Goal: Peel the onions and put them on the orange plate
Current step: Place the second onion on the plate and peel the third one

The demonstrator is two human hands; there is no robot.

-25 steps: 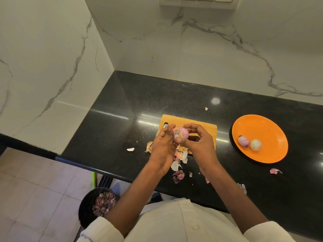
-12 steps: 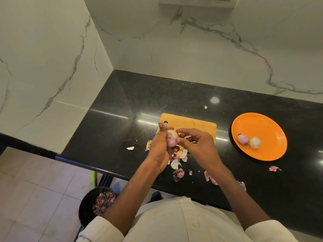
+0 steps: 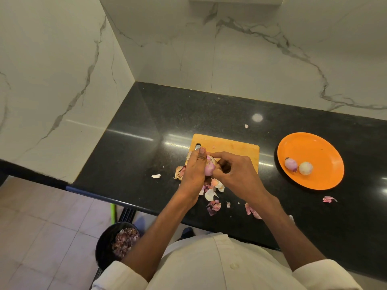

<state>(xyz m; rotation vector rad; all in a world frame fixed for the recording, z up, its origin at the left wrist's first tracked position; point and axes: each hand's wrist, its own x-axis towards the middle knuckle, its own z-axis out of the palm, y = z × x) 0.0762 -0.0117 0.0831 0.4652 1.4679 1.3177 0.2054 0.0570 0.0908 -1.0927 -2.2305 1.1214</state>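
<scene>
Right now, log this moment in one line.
step: peeling | left hand: holds onion | right hand: pinches skin | orange plate: two onions

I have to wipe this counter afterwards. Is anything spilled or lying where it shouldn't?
Yes: onion skins litter the black counter beside the cutting board, one scrap below the orange plate, another near the wall.

Both arms reach forward, bare up to the rolled white sleeves, and the two hands meet in the middle. The left hand (image 3: 195,167) curls around a small onion (image 3: 210,168) with its thumb pointing up. The right hand (image 3: 236,174) bends its fingers in and pinches the same onion from the other side.
</scene>
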